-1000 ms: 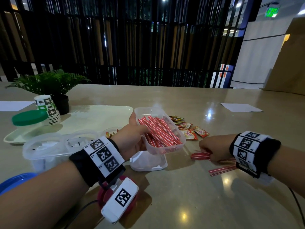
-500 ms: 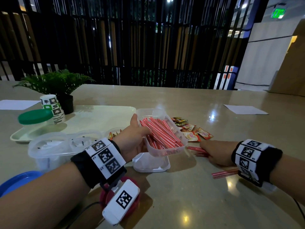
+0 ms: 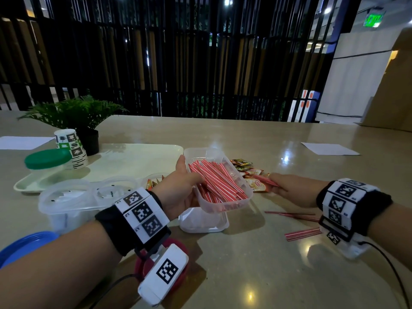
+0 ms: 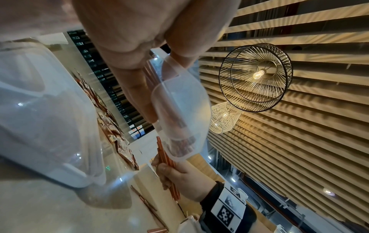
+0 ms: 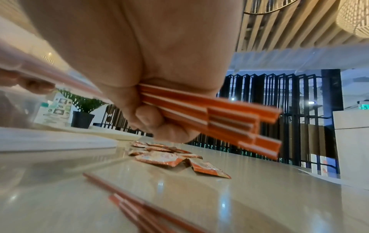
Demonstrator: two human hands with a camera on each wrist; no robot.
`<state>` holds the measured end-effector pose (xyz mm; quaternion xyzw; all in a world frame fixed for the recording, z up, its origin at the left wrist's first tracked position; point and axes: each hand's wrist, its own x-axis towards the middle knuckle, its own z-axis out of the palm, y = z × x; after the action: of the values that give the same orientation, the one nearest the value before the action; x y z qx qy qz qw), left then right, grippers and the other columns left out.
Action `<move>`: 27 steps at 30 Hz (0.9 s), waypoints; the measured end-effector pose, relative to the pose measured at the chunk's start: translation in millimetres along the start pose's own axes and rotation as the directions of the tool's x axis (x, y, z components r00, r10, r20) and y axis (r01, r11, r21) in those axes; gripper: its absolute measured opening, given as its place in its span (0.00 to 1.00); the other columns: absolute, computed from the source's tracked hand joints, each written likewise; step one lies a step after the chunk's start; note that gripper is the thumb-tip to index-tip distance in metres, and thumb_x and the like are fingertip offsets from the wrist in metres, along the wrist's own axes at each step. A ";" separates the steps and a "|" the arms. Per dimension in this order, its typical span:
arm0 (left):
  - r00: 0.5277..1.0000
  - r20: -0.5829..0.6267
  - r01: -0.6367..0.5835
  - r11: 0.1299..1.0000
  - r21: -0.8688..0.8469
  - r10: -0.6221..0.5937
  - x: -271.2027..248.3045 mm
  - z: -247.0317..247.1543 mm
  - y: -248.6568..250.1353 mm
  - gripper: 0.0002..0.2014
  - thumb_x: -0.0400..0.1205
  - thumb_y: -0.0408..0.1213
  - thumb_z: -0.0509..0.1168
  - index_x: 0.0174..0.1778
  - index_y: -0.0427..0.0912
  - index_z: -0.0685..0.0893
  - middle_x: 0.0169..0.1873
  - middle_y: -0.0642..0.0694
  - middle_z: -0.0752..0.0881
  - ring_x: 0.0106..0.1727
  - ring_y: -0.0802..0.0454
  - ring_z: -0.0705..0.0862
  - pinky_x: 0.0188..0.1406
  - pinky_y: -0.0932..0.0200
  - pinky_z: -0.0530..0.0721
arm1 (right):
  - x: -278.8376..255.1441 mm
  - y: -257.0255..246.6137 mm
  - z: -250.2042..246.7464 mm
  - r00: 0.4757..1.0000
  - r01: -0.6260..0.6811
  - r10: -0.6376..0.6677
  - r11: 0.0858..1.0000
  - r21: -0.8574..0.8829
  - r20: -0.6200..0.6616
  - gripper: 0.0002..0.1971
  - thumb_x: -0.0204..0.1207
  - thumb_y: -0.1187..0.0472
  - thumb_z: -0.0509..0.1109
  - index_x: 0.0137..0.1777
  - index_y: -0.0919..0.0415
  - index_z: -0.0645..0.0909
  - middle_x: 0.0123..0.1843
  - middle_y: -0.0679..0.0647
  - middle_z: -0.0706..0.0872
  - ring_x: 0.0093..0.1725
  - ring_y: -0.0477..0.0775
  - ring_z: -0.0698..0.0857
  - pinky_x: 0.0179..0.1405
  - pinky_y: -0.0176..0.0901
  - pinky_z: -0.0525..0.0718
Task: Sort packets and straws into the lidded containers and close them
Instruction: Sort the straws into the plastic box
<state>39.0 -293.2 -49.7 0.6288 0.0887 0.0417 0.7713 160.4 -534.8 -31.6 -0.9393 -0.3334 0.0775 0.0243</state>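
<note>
My left hand (image 3: 180, 190) grips a clear rectangular container (image 3: 225, 204) by its near-left side, lifted and tilted above the table. Many red-and-white striped straws (image 3: 217, 181) lie inside it. My right hand (image 3: 289, 187) is just right of the container, fingers curled round a small bundle of straws (image 5: 215, 113). Loose straws (image 3: 302, 234) lie on the table below that wrist. Orange and dark packets (image 3: 254, 178) lie in a pile behind the container. A clear lid (image 3: 202, 221) rests flat on the table under the container.
A clear lidded double container (image 3: 73, 197) stands at left, with a pale tray (image 3: 133, 159), a green-lidded jar (image 3: 46, 159), paper cups (image 3: 71, 146) and a potted plant (image 3: 78, 117) behind it. Blue plates (image 3: 20, 246) lie at the near left. A red lid (image 3: 142, 264) sits under my left wrist.
My right hand has lifted straws off the table and moved forward and left, up to the container's right side. The left hand keeps holding the container.
</note>
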 end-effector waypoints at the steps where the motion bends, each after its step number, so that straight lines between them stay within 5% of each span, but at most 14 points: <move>1: 1.000 0.003 -0.001 1.000 0.001 0.001 -0.7 0.1 0.1 0.32 0.86 0.24 0.56 0.78 0.62 0.59 0.66 0.34 0.79 0.58 0.31 0.86 0.47 0.36 0.89 | -0.8 -3.1 -3.6 0.999 0.009 -0.007 0.999 0.049 -0.040 0.04 0.87 0.56 0.54 0.50 0.52 0.68 0.39 0.45 0.73 0.36 0.42 0.72 0.32 0.32 0.68; 5: 1.000 0.007 0.002 1.000 -0.008 -0.002 -3.7 -0.7 0.2 0.32 0.86 0.24 0.56 0.78 0.62 0.59 0.65 0.35 0.80 0.57 0.32 0.87 0.44 0.38 0.90 | 1.1 -14.0 -8.2 0.985 0.034 0.026 0.939 0.343 -0.170 0.11 0.84 0.51 0.61 0.44 0.56 0.73 0.33 0.50 0.75 0.28 0.45 0.72 0.25 0.32 0.70; 8: 1.000 -0.007 -0.001 1.000 -0.001 0.001 -5.6 -1.8 0.9 0.31 0.86 0.24 0.56 0.78 0.61 0.60 0.65 0.36 0.81 0.58 0.33 0.87 0.47 0.37 0.89 | 1.6 -26.6 -10.0 0.980 0.050 0.083 0.774 0.632 -0.179 0.16 0.81 0.50 0.67 0.36 0.57 0.71 0.23 0.49 0.73 0.19 0.46 0.69 0.19 0.38 0.71; 12: 1.000 -0.001 -0.005 1.000 0.004 0.005 -9.3 -2.5 1.9 0.32 0.86 0.24 0.56 0.78 0.63 0.59 0.66 0.36 0.80 0.60 0.32 0.85 0.46 0.37 0.89 | 1.5 -41.2 -9.2 0.985 0.053 0.100 0.592 0.804 -0.139 0.20 0.82 0.52 0.66 0.30 0.61 0.71 0.19 0.50 0.72 0.19 0.48 0.69 0.26 0.41 0.74; 17: 1.000 0.016 -0.024 1.000 0.013 0.023 -13.7 -5.1 2.7 0.32 0.86 0.25 0.55 0.77 0.65 0.59 0.67 0.36 0.79 0.59 0.32 0.86 0.45 0.39 0.89 | 1.0 -47.7 -5.5 0.992 0.032 0.055 0.759 0.650 -0.112 0.27 0.84 0.43 0.57 0.25 0.56 0.70 0.18 0.43 0.72 0.25 0.47 0.70 0.44 0.45 0.77; 27: 0.999 0.035 -0.035 0.999 0.009 0.034 -18.7 -4.8 4.0 0.26 0.86 0.24 0.54 0.65 0.65 0.63 0.66 0.35 0.80 0.58 0.31 0.86 0.47 0.37 0.88 | -3.0 -50.2 0.6 0.966 0.140 0.019 0.801 0.582 -0.259 0.21 0.82 0.46 0.62 0.31 0.57 0.78 0.27 0.49 0.79 0.26 0.45 0.76 0.33 0.37 0.78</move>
<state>20.0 -291.1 -45.2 0.6346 0.0646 0.0436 0.7689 126.8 -497.8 -26.9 -0.8748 -0.3165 0.0576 0.3624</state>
